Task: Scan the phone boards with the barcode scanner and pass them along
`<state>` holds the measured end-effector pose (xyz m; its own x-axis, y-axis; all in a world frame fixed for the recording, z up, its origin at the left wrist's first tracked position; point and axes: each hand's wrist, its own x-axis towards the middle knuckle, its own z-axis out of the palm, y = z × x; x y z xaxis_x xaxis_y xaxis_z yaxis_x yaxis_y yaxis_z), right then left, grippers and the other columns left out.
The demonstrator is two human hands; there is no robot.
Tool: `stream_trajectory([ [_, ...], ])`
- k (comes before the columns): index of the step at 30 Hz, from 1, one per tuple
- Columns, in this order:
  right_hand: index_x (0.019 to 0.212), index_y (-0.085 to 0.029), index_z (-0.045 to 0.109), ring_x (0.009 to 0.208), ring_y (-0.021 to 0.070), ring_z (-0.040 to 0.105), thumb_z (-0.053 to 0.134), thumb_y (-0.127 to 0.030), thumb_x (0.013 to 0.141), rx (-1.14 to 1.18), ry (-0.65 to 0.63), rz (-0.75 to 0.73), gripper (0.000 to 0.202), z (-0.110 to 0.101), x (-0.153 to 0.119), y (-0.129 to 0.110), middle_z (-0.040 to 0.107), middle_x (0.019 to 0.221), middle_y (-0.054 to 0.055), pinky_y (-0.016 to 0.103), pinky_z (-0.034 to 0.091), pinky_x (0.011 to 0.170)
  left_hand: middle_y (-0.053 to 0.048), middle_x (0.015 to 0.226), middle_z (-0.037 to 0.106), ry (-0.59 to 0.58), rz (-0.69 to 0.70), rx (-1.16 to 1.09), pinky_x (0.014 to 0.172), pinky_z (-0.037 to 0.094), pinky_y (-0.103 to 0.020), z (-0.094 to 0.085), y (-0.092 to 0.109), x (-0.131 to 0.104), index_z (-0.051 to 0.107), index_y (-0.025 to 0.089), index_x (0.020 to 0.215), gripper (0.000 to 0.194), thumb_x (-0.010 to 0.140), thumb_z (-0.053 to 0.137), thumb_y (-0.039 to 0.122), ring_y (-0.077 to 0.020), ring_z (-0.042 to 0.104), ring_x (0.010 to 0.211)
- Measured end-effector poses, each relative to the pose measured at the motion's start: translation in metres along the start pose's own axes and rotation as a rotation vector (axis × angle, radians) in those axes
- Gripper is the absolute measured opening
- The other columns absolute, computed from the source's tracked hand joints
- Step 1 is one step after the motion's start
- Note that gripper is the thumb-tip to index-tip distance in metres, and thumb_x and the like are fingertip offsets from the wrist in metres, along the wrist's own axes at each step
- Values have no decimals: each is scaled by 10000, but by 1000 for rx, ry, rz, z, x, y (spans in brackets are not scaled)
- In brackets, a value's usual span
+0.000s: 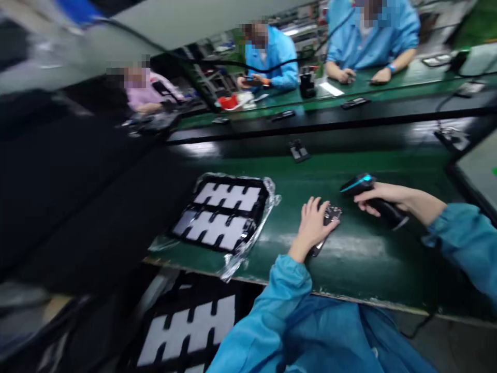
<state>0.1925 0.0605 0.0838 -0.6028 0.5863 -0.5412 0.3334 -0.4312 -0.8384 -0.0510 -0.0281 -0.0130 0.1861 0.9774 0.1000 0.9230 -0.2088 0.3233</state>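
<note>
My right hand (382,199) is closed round the handle of a black barcode scanner (355,184), whose head has a lit blue strip. The scanner is held above the green bench, its head turned left. To its left lies a dark phone-like unit with exposed circuit parts (333,211), flat on the bench. My left hand (313,223) rests over this unit with fingers stretched and thumb apart, touching it and hiding much of its middle. The unit's lower end shows beneath my wrist.
A black tray (217,215) of pale flat pieces, edged in clear plastic wrap, lies on the bench's left. Another such tray (190,331) is below the bench edge. A small unit (298,151) lies farther back. Several people sit beyond a dark conveyor strip (248,142).
</note>
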Motion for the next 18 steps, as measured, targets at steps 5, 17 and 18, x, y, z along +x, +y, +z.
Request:
stream_trajectory([
  [5,711,-106,638,503,156,647,819,-370,719,-115,15,64,320,0,-2,-13,664,613,66,223,568,475,-150,1563,318,-30,31,27,1190,162,-605,3,1,0,447,250,1424,726,809,644,582,-364,171,1498],
  [17,664,-107,602,440,128,587,741,-286,746,-176,-57,136,242,24,4,-20,622,572,40,209,515,424,-204,1616,217,-75,53,90,1172,160,-645,6,1,-3,431,177,1432,814,787,630,633,-430,161,1492],
  [18,664,-107,603,440,127,585,736,-282,745,-176,-54,141,235,25,4,-20,623,572,39,208,512,422,-209,1618,209,-74,50,98,1174,155,-639,7,1,-3,426,171,1439,810,799,616,630,-429,160,1493],
])
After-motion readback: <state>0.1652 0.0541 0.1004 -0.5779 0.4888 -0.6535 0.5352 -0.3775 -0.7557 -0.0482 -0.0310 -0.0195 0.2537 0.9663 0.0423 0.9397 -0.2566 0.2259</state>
